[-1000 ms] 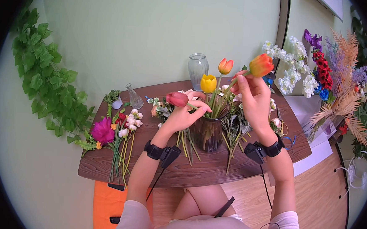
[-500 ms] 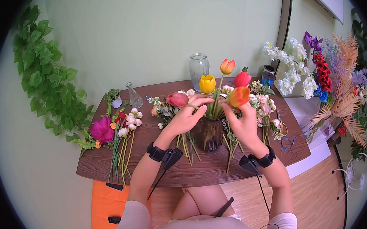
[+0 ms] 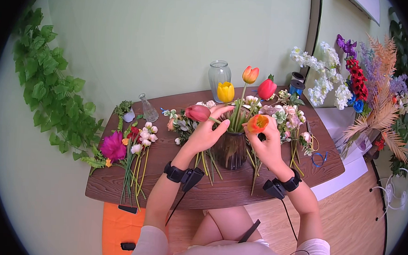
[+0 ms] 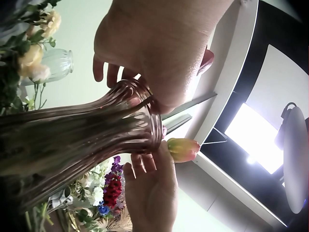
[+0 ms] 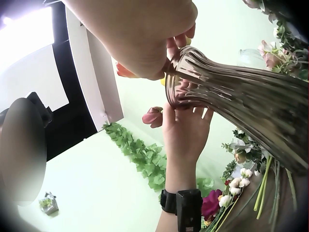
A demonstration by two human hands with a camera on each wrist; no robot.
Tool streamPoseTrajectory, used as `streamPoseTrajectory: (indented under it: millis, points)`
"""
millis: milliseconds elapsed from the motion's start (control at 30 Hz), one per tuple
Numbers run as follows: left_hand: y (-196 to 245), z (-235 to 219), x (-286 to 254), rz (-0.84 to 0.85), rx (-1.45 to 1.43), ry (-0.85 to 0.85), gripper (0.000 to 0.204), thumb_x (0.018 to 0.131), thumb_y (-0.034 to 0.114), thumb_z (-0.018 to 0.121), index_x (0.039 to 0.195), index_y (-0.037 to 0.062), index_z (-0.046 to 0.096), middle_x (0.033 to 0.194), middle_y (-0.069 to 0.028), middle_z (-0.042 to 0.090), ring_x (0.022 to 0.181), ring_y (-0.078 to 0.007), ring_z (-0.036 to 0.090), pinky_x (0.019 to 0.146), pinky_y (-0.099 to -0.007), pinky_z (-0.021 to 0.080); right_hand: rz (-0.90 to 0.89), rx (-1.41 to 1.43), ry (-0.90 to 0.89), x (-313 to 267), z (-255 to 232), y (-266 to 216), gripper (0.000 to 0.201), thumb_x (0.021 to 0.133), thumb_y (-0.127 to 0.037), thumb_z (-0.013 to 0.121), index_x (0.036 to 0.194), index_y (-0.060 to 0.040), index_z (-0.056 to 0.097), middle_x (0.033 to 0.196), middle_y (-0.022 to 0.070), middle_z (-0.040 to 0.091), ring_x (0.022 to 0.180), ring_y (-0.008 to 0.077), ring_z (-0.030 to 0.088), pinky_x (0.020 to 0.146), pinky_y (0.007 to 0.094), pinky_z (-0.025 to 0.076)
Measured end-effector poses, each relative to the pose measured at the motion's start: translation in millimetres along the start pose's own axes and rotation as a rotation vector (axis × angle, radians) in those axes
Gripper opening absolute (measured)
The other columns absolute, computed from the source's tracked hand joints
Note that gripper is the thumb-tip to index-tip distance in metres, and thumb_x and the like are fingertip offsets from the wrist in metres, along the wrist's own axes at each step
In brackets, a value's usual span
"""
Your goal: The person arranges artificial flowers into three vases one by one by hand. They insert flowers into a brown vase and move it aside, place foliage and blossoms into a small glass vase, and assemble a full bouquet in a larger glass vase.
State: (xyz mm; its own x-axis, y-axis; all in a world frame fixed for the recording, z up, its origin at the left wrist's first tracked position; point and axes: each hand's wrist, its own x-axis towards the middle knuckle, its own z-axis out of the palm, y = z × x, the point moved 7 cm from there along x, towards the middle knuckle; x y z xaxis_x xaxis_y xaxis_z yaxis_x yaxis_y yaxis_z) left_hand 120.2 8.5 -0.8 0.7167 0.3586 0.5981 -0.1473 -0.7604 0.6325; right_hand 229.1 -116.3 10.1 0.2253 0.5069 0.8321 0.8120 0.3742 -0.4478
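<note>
A dark ribbed glass vase [image 3: 232, 150] stands mid-table. My left hand [image 3: 207, 134] holds its rim from the left, thumb in front and fingers around the back. A dusky pink tulip [image 3: 198, 112] leans out past that hand, its stem crossing between thumb and forefinger. Close to the right rim, my right hand [image 3: 269, 143] pinches an orange-yellow tulip [image 3: 258, 124] just under the bloom; its lower stem is hidden. Yellow [image 3: 226, 92], orange [image 3: 250, 74] and red [image 3: 266, 89] tulips rise above the vase. In the left wrist view the held tulip [image 4: 183, 150] sits beside the rim.
Loose flower stems, including a magenta bloom [image 3: 112, 145] and white buds [image 3: 147, 135], lie at the left. A clear bottle vase [image 3: 148, 109] and a taller glass vase [image 3: 219, 79] stand farther back. Pale roses [image 3: 292, 115] flank the right, with ribbon spools [image 3: 297, 84] behind.
My right hand has come down and left with the orange-yellow tulip, from above the vase to its right rim. The red tulip now shows behind it. The left hand is almost still.
</note>
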Motion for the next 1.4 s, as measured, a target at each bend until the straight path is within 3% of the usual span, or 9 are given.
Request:
streamPoseTrajectory:
  millis: [100, 200, 533, 667, 767, 867, 1067, 1267, 1400]
  points:
    - [-0.4, 1.0, 0.6, -0.013, -0.012, -0.007, 0.037, 0.087, 0.011, 0.047, 0.123, 0.0058, 0.046, 0.119, -0.0104, 0.046, 0.112, -0.0217, 0.042, 0.099, -0.0334, 0.029, -0.016, 0.006, 0.010, 6.8, -3.9, -4.9, 0.014, 0.074, -0.004, 0.063, 0.088, -0.0022, 0.063, 0.086, 0.0079, 0.058, 0.079, 0.0219, 0.053, 0.072, 0.0298, 0.042]
    - [0.3, 0.6, 0.5, -0.018, -0.012, 0.001, 0.037, 0.087, 0.012, 0.047, 0.123, 0.0056, 0.046, 0.120, -0.0110, 0.046, 0.115, -0.0228, 0.041, 0.100, -0.0340, 0.029, 0.094, 0.241, 0.087, 13.4, -9.2, -2.0, 0.013, 0.081, -0.001, 0.058, 0.093, 0.0003, 0.062, 0.084, 0.0078, 0.057, 0.072, 0.0140, 0.057, 0.058, 0.0235, 0.045]
    - [1.6, 1.5, 0.4, -0.025, -0.016, 0.004, 0.036, 0.088, 0.012, 0.046, 0.123, 0.0054, 0.046, 0.121, -0.0112, 0.046, 0.117, -0.0236, 0.040, 0.101, -0.0346, 0.028, 0.055, 0.480, 0.255, 34.1, -29.4, -26.1, 0.014, 0.089, -0.005, 0.052, 0.095, 0.0038, 0.059, 0.091, 0.0089, 0.058, 0.072, 0.0123, 0.059, 0.064, 0.0243, 0.049]
    - [1.8, 1.5, 0.7, -0.023, -0.020, 0.006, 0.035, 0.088, 0.012, 0.046, 0.123, 0.0057, 0.046, 0.122, -0.0109, 0.045, 0.117, -0.0234, 0.040, 0.100, -0.0342, 0.028, 0.000, 0.444, 0.246, 37.6, -31.7, -25.7, 0.015, 0.090, -0.009, 0.050, 0.097, 0.0027, 0.056, 0.097, 0.0086, 0.058, 0.075, 0.0125, 0.059, 0.066, 0.0246, 0.049]
    - [1.9, 1.9, 0.6, -0.027, -0.028, 0.006, 0.036, 0.088, 0.012, 0.046, 0.123, 0.0060, 0.047, 0.122, -0.0108, 0.045, 0.117, -0.0233, 0.040, 0.100, -0.0340, 0.028, -0.067, 0.287, 0.240, 42.0, -30.6, -31.2, 0.011, 0.085, -0.003, 0.054, 0.094, 0.0018, 0.059, 0.087, 0.0100, 0.059, 0.068, 0.0151, 0.059, 0.061, 0.0254, 0.048]
    - [-0.1, 2.2, 0.1, -0.043, -0.036, 0.003, 0.036, 0.088, 0.012, 0.046, 0.123, 0.0062, 0.046, 0.122, -0.0108, 0.045, 0.117, -0.0233, 0.040, 0.100, -0.0340, 0.028, 0.070, 0.298, 0.062, 41.9, -13.2, -21.8, 0.011, 0.084, -0.003, 0.055, 0.093, 0.0017, 0.059, 0.084, 0.0102, 0.058, 0.069, 0.0165, 0.058, 0.059, 0.0254, 0.046]
    - [2.1, 1.9, -0.2, -0.023, -0.029, 0.007, 0.036, 0.088, 0.012, 0.046, 0.123, 0.0057, 0.046, 0.122, -0.0111, 0.045, 0.117, -0.0235, 0.040, 0.101, -0.0340, 0.028, -0.024, 0.150, 0.047, 28.1, -10.2, -19.1, 0.014, 0.083, -0.004, 0.056, 0.096, 0.0010, 0.059, 0.084, 0.0099, 0.059, 0.069, 0.0180, 0.056, 0.060, 0.0258, 0.044]
    - [0.5, 3.0, -0.3, -0.026, -0.035, 0.017, 0.037, 0.087, 0.011, 0.046, 0.123, 0.0056, 0.046, 0.122, -0.0110, 0.045, 0.118, -0.0231, 0.040, 0.101, -0.0338, 0.028, 0.103, 0.131, 0.034, 19.0, -10.8, -0.8, 0.013, 0.084, -0.007, 0.056, 0.093, 0.0007, 0.060, 0.085, 0.0106, 0.060, 0.072, 0.0196, 0.056, 0.064, 0.0272, 0.044]
    - [-0.3, 3.5, -0.3, -0.035, -0.035, 0.019, 0.036, 0.087, 0.011, 0.046, 0.123, 0.0054, 0.047, 0.122, -0.0109, 0.045, 0.117, -0.0228, 0.040, 0.101, -0.0337, 0.028, 0.050, 0.113, 0.076, 14.5, -12.8, 0.2, 0.011, 0.084, -0.008, 0.056, 0.090, 0.0003, 0.061, 0.085, 0.0103, 0.060, 0.073, 0.0203, 0.057, 0.065, 0.0280, 0.044]
